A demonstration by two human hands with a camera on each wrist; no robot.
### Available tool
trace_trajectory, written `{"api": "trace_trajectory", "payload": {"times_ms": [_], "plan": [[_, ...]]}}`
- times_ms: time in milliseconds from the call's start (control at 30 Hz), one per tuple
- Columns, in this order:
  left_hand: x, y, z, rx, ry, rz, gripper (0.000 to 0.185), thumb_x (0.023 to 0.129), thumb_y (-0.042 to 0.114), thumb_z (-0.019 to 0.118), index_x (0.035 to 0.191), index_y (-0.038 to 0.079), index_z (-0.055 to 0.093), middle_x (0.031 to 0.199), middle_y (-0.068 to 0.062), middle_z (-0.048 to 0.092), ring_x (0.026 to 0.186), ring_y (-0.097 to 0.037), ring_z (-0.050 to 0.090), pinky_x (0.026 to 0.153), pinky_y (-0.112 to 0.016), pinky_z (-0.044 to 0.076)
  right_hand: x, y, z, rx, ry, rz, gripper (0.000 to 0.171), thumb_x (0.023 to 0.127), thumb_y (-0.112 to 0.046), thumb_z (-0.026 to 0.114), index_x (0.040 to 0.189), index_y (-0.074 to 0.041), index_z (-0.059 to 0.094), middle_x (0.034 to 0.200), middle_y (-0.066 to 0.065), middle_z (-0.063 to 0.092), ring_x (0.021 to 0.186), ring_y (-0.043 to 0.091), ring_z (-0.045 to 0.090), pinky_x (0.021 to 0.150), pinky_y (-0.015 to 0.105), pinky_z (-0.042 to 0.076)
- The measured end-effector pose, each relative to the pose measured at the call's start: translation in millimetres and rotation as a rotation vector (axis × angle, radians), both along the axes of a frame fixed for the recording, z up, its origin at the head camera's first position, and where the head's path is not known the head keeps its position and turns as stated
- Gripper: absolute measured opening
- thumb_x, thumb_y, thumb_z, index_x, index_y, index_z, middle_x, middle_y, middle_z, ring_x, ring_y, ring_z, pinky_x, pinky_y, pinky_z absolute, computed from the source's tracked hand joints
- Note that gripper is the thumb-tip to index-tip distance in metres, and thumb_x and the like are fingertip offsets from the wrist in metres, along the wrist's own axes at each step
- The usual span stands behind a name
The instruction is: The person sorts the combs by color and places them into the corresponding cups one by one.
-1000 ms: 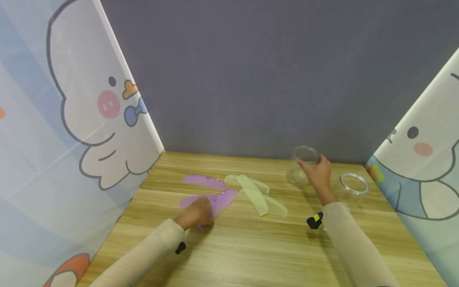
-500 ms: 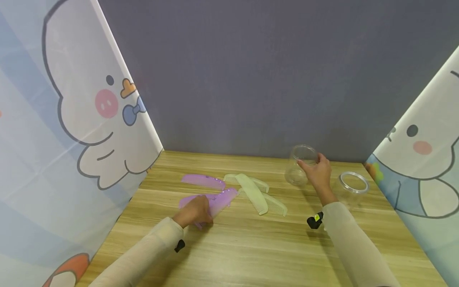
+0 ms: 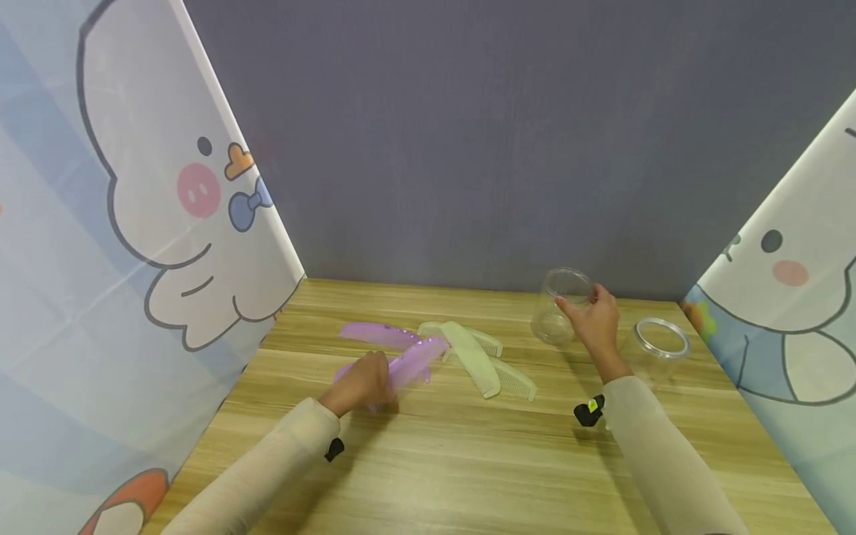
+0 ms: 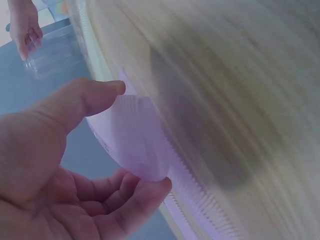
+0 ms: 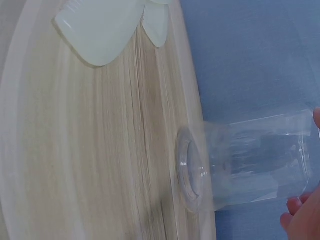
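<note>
1. In the head view, the left hand is gripping the near end of a purple comb, and the far end of this comb is rising off the wooden table, pointing away from the hand toward the right. A second purple comb is lying flat on the table just beyond the left hand. To the right of this hand, a small pile of pale green combs is resting on the table, crossing one over another. The right hand is holding a clear jar by its rim, and the jar is standing on the table at the far edge. A second clear jar is standing just to the right of the right hand, apart from it.

2. In the left wrist view, the left hand is pinching the rounded end of the purple comb between the thumb on top and curled fingers under it. The teeth of the comb are running along the blurred table surface. The right hand is showing far away, on the clear jar.

3. In the right wrist view, only some fingertips of the right hand are appearing at the corner, touching the mouth end of the clear jar, so the full grip is not visible here. The jar's base is sitting on the table. The ends of the pale green combs are lying well apart from the hand.
</note>
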State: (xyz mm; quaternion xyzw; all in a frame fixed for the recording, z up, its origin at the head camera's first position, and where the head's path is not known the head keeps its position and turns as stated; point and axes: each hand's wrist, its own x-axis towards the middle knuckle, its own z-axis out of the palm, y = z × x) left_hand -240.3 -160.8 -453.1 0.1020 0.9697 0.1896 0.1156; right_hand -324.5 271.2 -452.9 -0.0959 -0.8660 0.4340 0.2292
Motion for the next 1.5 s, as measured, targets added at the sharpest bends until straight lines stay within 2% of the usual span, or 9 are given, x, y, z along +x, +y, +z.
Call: {"api": "trace_trajectory", "payload": {"times_ms": [167,267,467,600,800,900,1100,1300,1500], "plan": [[-6.0,3,3.7,-0.007,0.029,-0.007,0.038,0.071,0.007,0.081,0.097,-0.003,0.055,0.085,-0.013,0.057,0.059,-0.018,0.061,0.045,-0.024,0.051,-0.2,2,2.8,-0.013,-0.019,0.027,0.09,0.088,-0.037,0.079,0.152,0.008,0.036,0.143,0.037,0.043,0.129,0.051,0.048,0.109,0.06,0.043],[-9.3,4,4.6,-0.016,0.04,-0.022,0.04,0.072,0.007,0.081,0.1,-0.005,0.055,0.086,-0.015,0.057,0.058,-0.02,0.061,0.045,-0.024,0.052,-0.4,3,3.7,-0.039,-0.039,0.059,0.093,0.088,-0.038,0.078,0.154,0.008,0.031,0.147,0.037,0.039,0.133,0.051,0.045,0.112,0.06,0.041],[-16.6,6,8.2,-0.086,0.144,-0.105,0.04,0.072,0.013,0.088,0.093,-0.002,0.057,0.08,-0.01,0.056,0.069,-0.02,0.055,0.06,-0.03,0.053,-0.9,7,0.4,-0.073,-0.076,0.116,0.098,0.089,-0.041,0.076,0.158,0.006,0.024,0.153,0.036,0.035,0.139,0.052,0.039,0.115,0.062,0.037],[-21.5,9,11.3,-0.03,0.147,-0.102,0.04,0.073,0.013,0.09,0.093,-0.002,0.059,0.081,-0.008,0.058,0.072,-0.018,0.054,0.064,-0.032,0.053,-1.4,7,-2.1,-0.075,-0.079,0.127,0.097,0.09,-0.041,0.076,0.158,0.004,0.024,0.153,0.035,0.035,0.139,0.051,0.04,0.114,0.062,0.038],[-31.9,13,14.4,0.017,0.262,-0.15,0.043,0.073,0.017,0.091,0.099,-0.004,0.064,0.083,-0.007,0.064,0.074,-0.018,0.057,0.067,-0.034,0.054,-1.2,5,-4.2,-0.092,-0.068,0.127,0.098,0.089,-0.039,0.078,0.158,0.005,0.024,0.152,0.035,0.036,0.139,0.051,0.04,0.114,0.062,0.038],[-39.3,16,19.2,0.036,0.286,-0.156,0.041,0.074,0.017,0.089,0.1,-0.004,0.065,0.085,-0.009,0.065,0.076,-0.019,0.058,0.069,-0.036,0.055,-1.2,5,-4.6,-0.098,-0.065,0.125,0.097,0.088,-0.039,0.078,0.157,0.006,0.026,0.151,0.034,0.036,0.139,0.051,0.04,0.114,0.061,0.039],[-56.5,31,30.3,0.045,0.3,-0.171,0.044,0.076,0.019,0.087,0.109,-0.003,0.067,0.094,-0.011,0.065,0.084,-0.02,0.056,0.076,-0.038,0.055,-2.0,6,-4.6,-0.103,-0.053,0.115,0.098,0.087,-0.041,0.08,0.155,0.006,0.028,0.15,0.034,0.038,0.137,0.05,0.041,0.114,0.06,0.039],[-72.3,52,41.9,0.083,0.335,-0.209,0.049,0.078,0.02,0.085,0.116,-0.004,0.065,0.096,-0.012,0.066,0.084,-0.02,0.055,0.077,-0.037,0.055,-1.3,8,-5.6,-0.101,-0.062,0.124,0.098,0.088,-0.042,0.078,0.156,0.005,0.027,0.149,0.034,0.037,0.137,0.049,0.04,0.114,0.062,0.039],[-85.6,72,55.8,0.089,0.32,-0.236,0.053,0.082,0.02,0.082,0.125,-0.005,0.064,0.102,-0.012,0.067,0.092,-0.024,0.057,0.083,-0.038,0.054,-0.9,6,-6.8,-0.092,-0.067,0.118,0.097,0.088,-0.043,0.077,0.157,0.005,0.027,0.149,0.033,0.038,0.137,0.049,0.041,0.113,0.061,0.039]]}}
